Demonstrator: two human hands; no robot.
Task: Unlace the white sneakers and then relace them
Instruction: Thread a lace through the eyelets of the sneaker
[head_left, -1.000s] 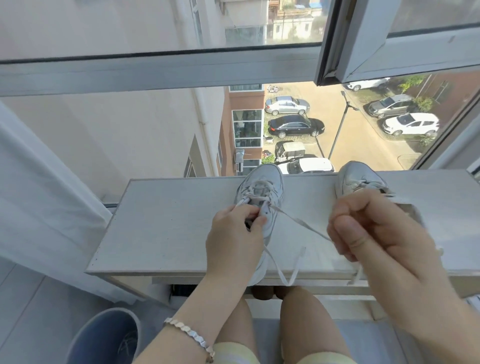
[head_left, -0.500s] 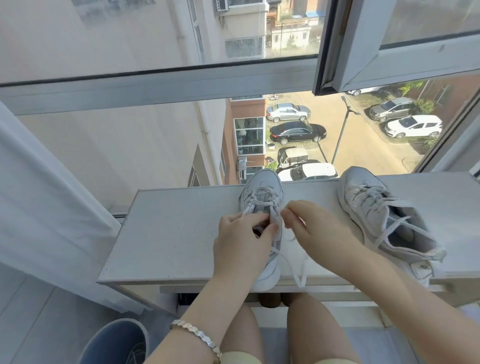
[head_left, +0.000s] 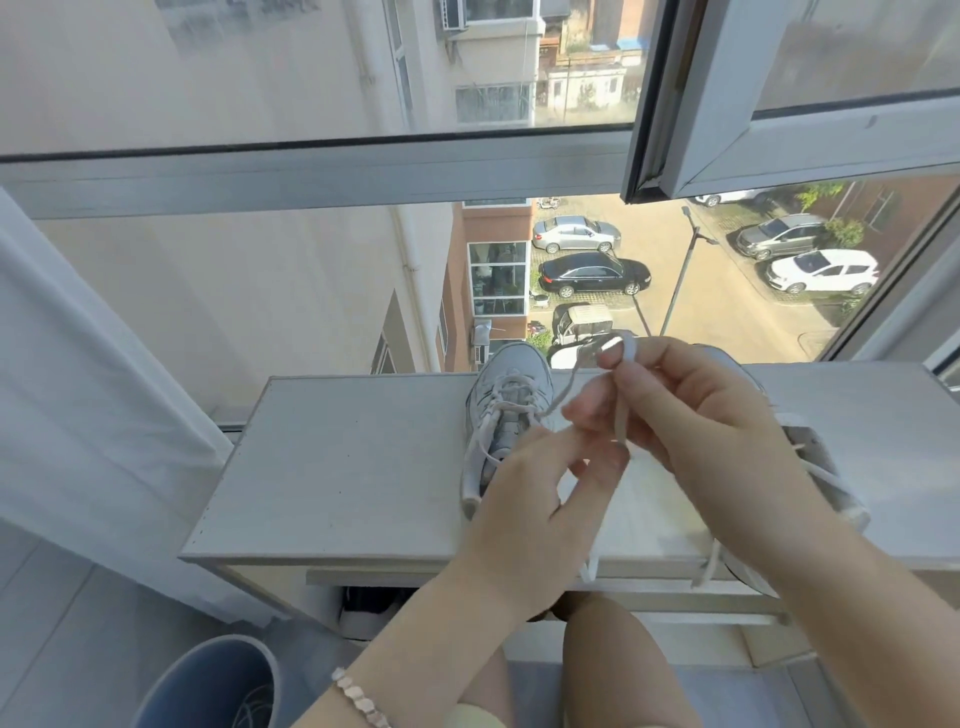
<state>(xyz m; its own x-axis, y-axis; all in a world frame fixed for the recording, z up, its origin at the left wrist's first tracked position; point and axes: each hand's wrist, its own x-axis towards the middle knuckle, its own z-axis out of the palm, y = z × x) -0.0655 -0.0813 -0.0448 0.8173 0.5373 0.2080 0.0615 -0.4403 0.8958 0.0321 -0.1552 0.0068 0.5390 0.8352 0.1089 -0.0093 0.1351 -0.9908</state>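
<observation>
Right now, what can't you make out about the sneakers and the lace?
All in the head view:
- Right sneaker: mostly hidden behind the right hand and forearm, so its lacing is unseen.
- Left sneaker: heel covered by the left hand.
- Left fingertips: blurred, so it is unclear whether they pinch the lace.
- Bucket: cut off by the bottom edge.

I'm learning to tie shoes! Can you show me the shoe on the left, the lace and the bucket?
shoe (head_left: 511, 366), head view, on its toe.
lace (head_left: 620, 421), head view, on the hanging strand.
bucket (head_left: 197, 675), head view, on its blue side.
</observation>
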